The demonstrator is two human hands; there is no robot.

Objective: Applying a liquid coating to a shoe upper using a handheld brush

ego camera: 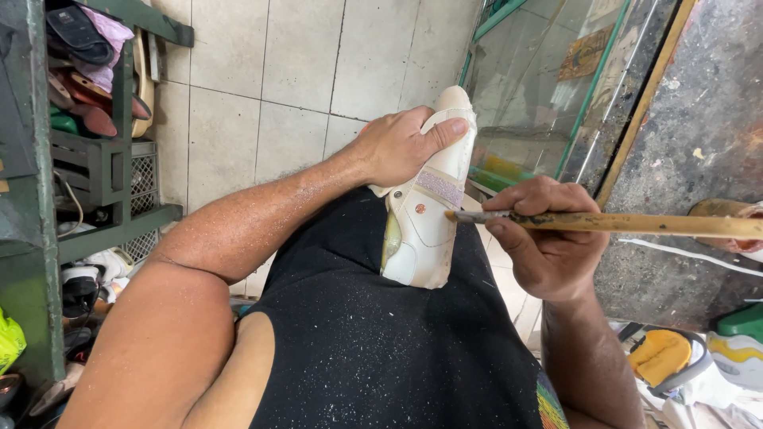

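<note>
- On a lap covered by a dust-flecked black apron (381,342), a white shoe (425,222) rests with its toe pointing away from the wearer of the camera, sole edge turned up.
- The left hand (397,147) grips the shoe near the toe, fingers wrapped over the upper and the thumb pressed flat along the pale sole rim.
- The shoe carries a glittery lilac strap (439,187) across its middle and a small round copper-coloured stud just below it; a yellowish patch shows at its inner heel edge.
- The right hand (548,238) is clenched around a long wooden-handled brush (628,223), held almost level; the stained tip touches the shoe's side just beside the strap.
- The brush handle runs off to the right edge of the view, smeared dark near the fingers.
- To the left, a green metal rack (103,171) holds assorted shoes and sandals on its shelves.
- Behind the shoe lies a pale tiled floor (278,79), and a green-framed glass cabinet (548,87) stands at upper right.
- At lower right, a yellow sponge-like pad (660,355) sits in a dark holder near a green and yellow shoe (743,342).
</note>
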